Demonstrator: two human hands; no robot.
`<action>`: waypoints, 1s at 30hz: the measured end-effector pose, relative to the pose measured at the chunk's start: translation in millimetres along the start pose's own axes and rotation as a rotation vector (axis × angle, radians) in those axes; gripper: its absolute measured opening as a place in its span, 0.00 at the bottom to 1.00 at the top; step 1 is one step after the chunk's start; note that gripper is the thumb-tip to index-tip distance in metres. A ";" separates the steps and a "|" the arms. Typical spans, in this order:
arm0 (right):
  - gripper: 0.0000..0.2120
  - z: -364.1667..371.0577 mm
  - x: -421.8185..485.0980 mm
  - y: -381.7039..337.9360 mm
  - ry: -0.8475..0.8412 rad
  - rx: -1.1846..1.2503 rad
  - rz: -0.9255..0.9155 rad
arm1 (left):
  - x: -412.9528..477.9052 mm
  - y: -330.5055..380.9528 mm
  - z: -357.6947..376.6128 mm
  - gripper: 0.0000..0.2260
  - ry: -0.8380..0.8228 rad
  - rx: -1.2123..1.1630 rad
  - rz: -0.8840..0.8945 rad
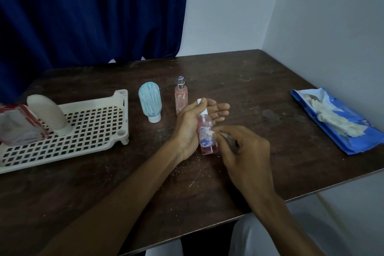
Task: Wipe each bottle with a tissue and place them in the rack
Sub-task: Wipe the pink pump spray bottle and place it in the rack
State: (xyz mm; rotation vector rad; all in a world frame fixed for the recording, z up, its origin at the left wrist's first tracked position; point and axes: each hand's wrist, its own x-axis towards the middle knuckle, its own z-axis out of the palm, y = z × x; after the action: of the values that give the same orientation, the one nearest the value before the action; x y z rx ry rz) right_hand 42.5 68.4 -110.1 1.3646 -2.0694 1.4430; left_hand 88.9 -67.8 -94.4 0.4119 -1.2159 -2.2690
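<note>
A small pink bottle (206, 134) with a white cap and a blue-and-white label lies across my left hand (190, 124), whose thumb curls over the cap while the fingers stretch out behind it. My right hand (245, 151) pinches a small piece of white tissue (212, 132) against the bottle's label. A light blue tube bottle (150, 102) stands cap-down and a slim pink spray bottle (181, 95) stands upright just beyond my hands. The cream plastic rack (99, 129) at the left holds a cream bottle (48, 114) and a red-and-clear bottle (18, 124).
A blue tissue pack (353, 131), torn open with white tissue showing, lies at the table's right side near the wall. The dark wooden table (239, 77) ends at a blue curtain behind and a white wall on the right. Small crumbs lie near my left wrist.
</note>
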 end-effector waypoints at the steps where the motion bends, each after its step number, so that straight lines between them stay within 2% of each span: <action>1: 0.06 0.5 4.3 1.8 0.001 -0.007 0.008 | -1.0 0.0 0.1 0.11 -0.012 0.006 -0.002; 9: 0.08 4.2 12.9 -6.4 -0.009 -0.035 -0.092 | -2.6 -0.8 2.2 0.11 -0.019 -0.036 -0.026; 16: 0.09 2.4 16.0 0.5 -0.001 -0.010 -0.016 | -3.2 -0.1 1.6 0.11 -0.042 0.017 -0.015; 23: 0.07 4.9 13.1 -9.6 -0.036 -0.075 -0.134 | -4.2 1.3 2.4 0.12 -0.028 -0.015 -0.023; 30: 0.11 -0.2 16.9 1.3 -0.019 -0.043 -0.067 | -2.1 -0.3 1.2 0.12 -0.044 -0.003 -0.014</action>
State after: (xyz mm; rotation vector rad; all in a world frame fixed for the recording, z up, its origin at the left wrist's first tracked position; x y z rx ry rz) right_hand 32.6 59.5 -99.6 1.4223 -2.0342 1.3563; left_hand 89.9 -65.6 -93.9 0.3722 -1.2353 -2.3033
